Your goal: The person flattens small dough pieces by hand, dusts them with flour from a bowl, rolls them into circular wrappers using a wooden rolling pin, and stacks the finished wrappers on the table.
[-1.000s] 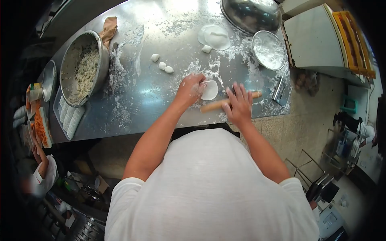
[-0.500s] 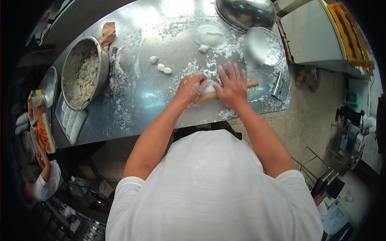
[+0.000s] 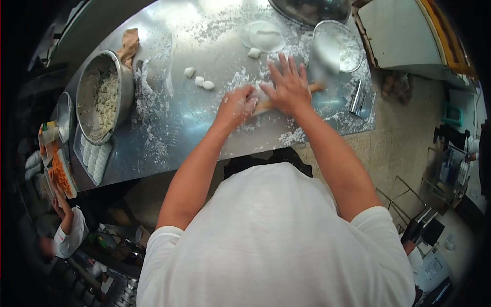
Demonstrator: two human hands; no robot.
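Note:
My right hand (image 3: pixel 289 84) lies flat with its fingers spread on top of a wooden rolling pin (image 3: pixel 318 87), over the floured steel table (image 3: pixel 194 128). My left hand (image 3: pixel 237 106) is closed on the edge of a thin white dough round (image 3: pixel 261 91), just left of the pin's end. Both hands partly hide the dough. Beyond them lie a stack of flat dough rounds (image 3: pixel 264 37) and a small dough piece (image 3: pixel 254 52). Several more dough pieces (image 3: pixel 199 81) sit to the left.
A steel bowl of filling (image 3: pixel 123 97) stands at the left, beside a tray of white rolls (image 3: pixel 95 158). At the right are a flour bowl (image 3: pixel 349 53), a metal scraper (image 3: pixel 357 97) and a large dark bowl (image 3: pixel 312 11). A co-worker (image 3: pixel 74 233) is at lower left.
My right hand has moved forward and left along the pin, its fingers now over the dough. The pin has rolled forward onto the dough round. The view has shifted slightly.

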